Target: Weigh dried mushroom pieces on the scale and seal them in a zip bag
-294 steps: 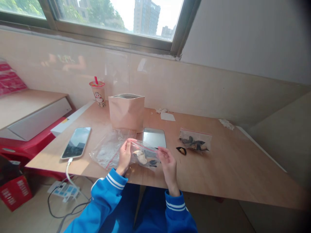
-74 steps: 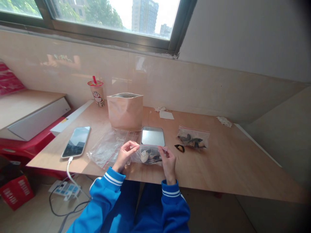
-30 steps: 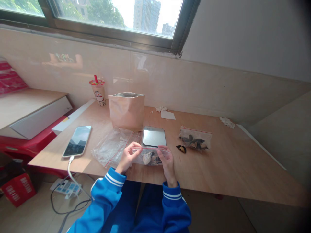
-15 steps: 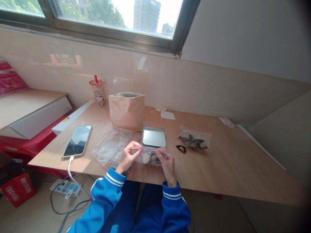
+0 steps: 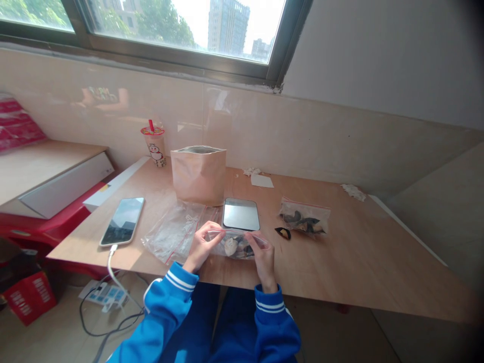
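A clear zip bag (image 5: 235, 248) with pale and dark pieces inside is held near the table's front edge. My left hand (image 5: 203, 246) pinches its top strip at the left, and my right hand (image 5: 262, 256) pinches the same strip further right. Just behind the bag lies a flat square device with a mirror-like top (image 5: 241, 214). Flat clear bags (image 5: 170, 233) lie left of my left hand. To the right, a second filled zip bag (image 5: 304, 218) rests beside a loose dark piece with a yellowish middle (image 5: 283, 233).
A brown paper pouch (image 5: 198, 176) stands open at the back, with a drink cup (image 5: 155, 148) behind it to the left. A phone (image 5: 123, 222) with a white cable lies at the left. A white card (image 5: 262, 181) and crumpled tissue (image 5: 354, 192) lie near the wall.
The camera view has shifted slightly. My right hand's pinch has moved slightly along the bag's strip; both hands still hold the bag.
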